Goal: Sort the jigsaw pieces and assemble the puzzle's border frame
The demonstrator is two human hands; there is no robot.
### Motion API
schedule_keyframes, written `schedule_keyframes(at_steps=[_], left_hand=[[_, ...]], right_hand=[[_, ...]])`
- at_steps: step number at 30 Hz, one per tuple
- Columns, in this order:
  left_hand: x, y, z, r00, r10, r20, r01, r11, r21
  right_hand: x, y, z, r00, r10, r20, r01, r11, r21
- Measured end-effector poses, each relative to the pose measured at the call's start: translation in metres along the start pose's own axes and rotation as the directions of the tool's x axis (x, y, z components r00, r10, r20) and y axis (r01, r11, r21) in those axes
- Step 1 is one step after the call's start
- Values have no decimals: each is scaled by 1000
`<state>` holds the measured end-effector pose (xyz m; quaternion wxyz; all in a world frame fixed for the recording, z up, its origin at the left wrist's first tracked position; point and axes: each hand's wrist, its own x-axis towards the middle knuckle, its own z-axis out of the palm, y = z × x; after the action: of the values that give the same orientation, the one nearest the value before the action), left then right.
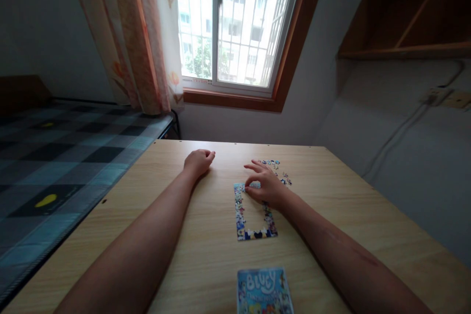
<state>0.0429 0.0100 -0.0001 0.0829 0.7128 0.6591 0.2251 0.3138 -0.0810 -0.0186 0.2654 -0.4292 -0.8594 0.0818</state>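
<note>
A jigsaw puzzle [239, 216] lies on the wooden table with its border joined into an upright rectangle and its middle open to the bare wood. My right hand [268, 187] is over the border's top right part, thumb and index finger pinched together at the top edge, the other fingers stretched out. Whatever sits between those fingertips is too small to make out. Loose puzzle pieces [285, 179] lie just beyond and right of this hand, partly covered by it. Resting on the table to the left, apart from the puzzle, my left hand [199, 162] is closed with nothing visible in it.
A blue puzzle box [263, 290] marked "Bluey" lies near me on the table [206, 260]. To the left is a bed with a checked cover [91, 157]. A curtained window [239, 24] is ahead, and a wooden shelf [405, 51] hangs at upper right.
</note>
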Motion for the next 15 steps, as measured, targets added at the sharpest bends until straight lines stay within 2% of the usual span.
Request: schedule_keyframes(at_steps=[9, 15], left_hand=[[0, 0, 0, 1000, 4, 1, -4, 1000, -3], [-1, 0, 1, 998, 57, 16, -59, 993, 100]], right_hand=[[0, 2, -1, 999, -16, -34, 17, 999, 30], [-2, 7, -5, 999, -23, -35, 23, 1000, 2]])
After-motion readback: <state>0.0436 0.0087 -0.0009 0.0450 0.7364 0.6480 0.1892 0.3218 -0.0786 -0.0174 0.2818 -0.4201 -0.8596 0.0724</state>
